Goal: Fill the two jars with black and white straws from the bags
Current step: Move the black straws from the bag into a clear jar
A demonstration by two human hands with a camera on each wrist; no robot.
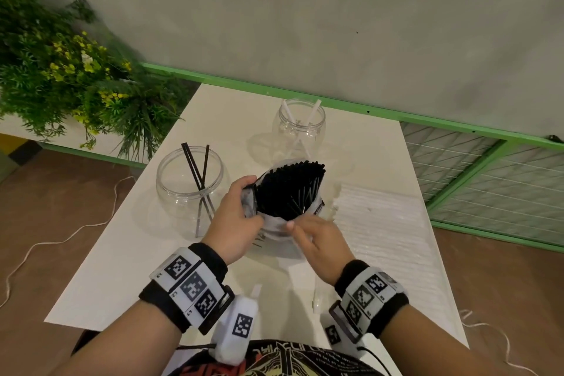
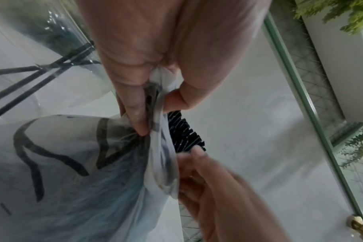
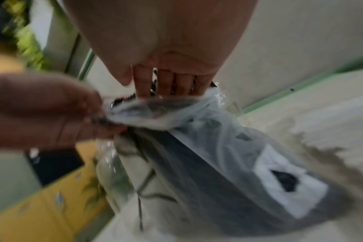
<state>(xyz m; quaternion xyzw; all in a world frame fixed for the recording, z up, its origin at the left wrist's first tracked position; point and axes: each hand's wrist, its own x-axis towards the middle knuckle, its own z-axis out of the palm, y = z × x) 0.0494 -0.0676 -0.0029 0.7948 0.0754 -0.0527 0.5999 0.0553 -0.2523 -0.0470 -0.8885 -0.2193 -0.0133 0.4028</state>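
Observation:
A clear plastic bag full of black straws stands at the table's middle, its mouth fanned wide. My left hand pinches the bag's left rim between thumb and fingers. My right hand is at the near rim, its straight fingers reaching into the mouth among the straw ends. To the left, a clear round jar holds three black straws. A second jar, farther back, holds two white straws. A flat bag of white straws lies to the right.
The white table ends just left of the black-straw jar. A leafy plant fills the far left. A green-framed mesh fence runs behind and to the right. A white cord trails on the brown floor.

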